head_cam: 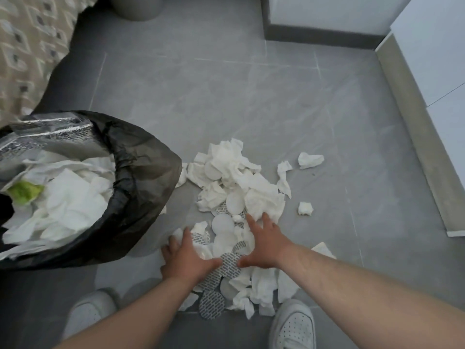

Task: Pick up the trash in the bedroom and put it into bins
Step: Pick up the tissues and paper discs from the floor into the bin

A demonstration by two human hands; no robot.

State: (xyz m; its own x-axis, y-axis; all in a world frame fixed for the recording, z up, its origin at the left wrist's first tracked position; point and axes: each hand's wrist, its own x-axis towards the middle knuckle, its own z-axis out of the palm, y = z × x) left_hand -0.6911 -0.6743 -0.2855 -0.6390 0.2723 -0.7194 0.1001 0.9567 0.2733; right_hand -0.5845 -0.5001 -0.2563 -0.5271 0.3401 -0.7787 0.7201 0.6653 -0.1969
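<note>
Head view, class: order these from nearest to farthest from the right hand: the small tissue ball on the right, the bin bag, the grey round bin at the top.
1. Small tissue ball, just right of the right hand.
2. Bin bag, left.
3. Grey round bin, top, far.

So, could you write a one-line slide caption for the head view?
Both hands, left and right, spread over crumpled tissues on the floor beside a black-lined bin.

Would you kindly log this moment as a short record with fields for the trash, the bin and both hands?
trash: pile of crumpled white tissues and round pads on the grey tile floor
strays: small white scraps right of pile
bin: black-bagged bin, left of pile, already holding white tissues
left hand: spread, palm down on pile
right hand: spread, palm down on pile
</note>
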